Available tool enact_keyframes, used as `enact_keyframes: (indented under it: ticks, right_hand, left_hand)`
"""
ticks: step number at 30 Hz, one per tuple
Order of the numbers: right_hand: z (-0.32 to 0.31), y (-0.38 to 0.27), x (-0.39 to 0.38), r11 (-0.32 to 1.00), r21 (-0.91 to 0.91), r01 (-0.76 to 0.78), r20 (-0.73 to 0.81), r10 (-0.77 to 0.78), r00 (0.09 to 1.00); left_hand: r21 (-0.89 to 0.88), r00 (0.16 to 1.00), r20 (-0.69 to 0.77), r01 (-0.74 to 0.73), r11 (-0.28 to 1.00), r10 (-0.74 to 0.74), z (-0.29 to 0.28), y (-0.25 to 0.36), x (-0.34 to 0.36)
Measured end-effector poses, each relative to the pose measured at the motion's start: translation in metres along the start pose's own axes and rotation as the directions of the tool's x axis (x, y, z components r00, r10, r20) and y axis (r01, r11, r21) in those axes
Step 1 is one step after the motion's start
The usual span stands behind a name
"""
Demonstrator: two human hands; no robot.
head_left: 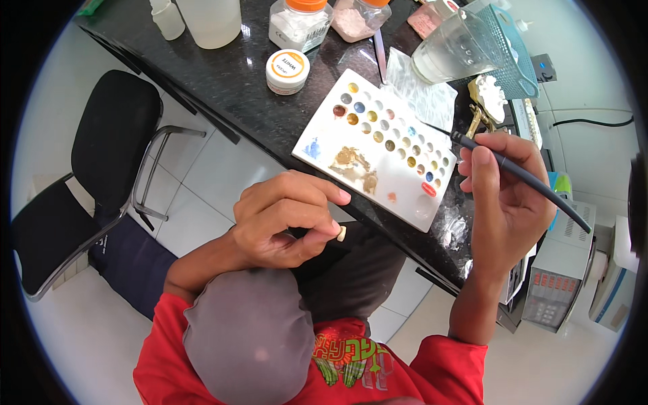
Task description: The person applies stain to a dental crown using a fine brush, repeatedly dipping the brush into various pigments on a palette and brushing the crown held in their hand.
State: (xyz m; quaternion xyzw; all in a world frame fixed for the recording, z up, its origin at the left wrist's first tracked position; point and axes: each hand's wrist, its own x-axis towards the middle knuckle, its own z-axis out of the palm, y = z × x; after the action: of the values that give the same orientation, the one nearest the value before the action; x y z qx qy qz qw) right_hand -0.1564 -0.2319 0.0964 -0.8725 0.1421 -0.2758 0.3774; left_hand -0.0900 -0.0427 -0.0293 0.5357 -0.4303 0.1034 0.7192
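Observation:
Pinched between the thumb and fingers of my left hand (287, 216) is a small cream-coloured tooth crown (341, 233), held in front of the table edge. My right hand (503, 192) grips a thin brush (520, 170) by its dark handle, with the tip pointing left over the far right side of a white palette (398, 194). Rows of small round wells on the palette hold yellow, brown, blue and grey colours. Blue and brown smears mark its flat part. A crumpled damp-looking sheet (432, 101) lies just behind the palette.
Behind the palette stand a glass of clear liquid (449, 54), a teal basket (509, 50), a white round jar (287, 81) and orange-lidded jars (297, 30). A dental model (489, 94) lies near the brush. A black chair (115, 128) is left; a grey machine (557, 283) sits right.

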Motion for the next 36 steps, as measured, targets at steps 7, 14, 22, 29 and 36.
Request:
enact_keyframes:
  ticks: [7, 14, 22, 29, 36]
  right_hand:
    - [0.006, 0.015, 0.000, 0.997, 0.070, 0.022, 0.018, -0.023, 1.000]
    - [0.009, 0.017, 0.001, 0.997, -0.001, 0.078, 0.105, -0.077, 0.991]
    - [0.016, 0.021, 0.001, 0.994, 0.060, 0.087, 0.062, -0.091, 0.994]
    - [0.013, 0.012, 0.000, 0.999, 0.003, 0.039, 0.146, -0.039, 0.988]
    - [0.014, 0.014, 0.001, 0.998, 0.011, 0.061, 0.126, -0.062, 0.990]
  left_hand:
    - [0.061, 0.999, 0.039, -0.024, 0.998, 0.022, 0.006, -0.002, 0.002]
    - [0.079, 0.999, 0.037, -0.041, 0.996, 0.038, 0.005, -0.005, 0.001]
    - [0.085, 0.998, 0.039, -0.061, 0.994, 0.058, 0.004, -0.007, 0.000]
    - [0.087, 0.998, 0.045, -0.051, 0.995, 0.048, 0.003, -0.005, 0.001]
    - [0.077, 0.998, 0.039, -0.054, 0.996, 0.051, 0.004, -0.006, 0.001]
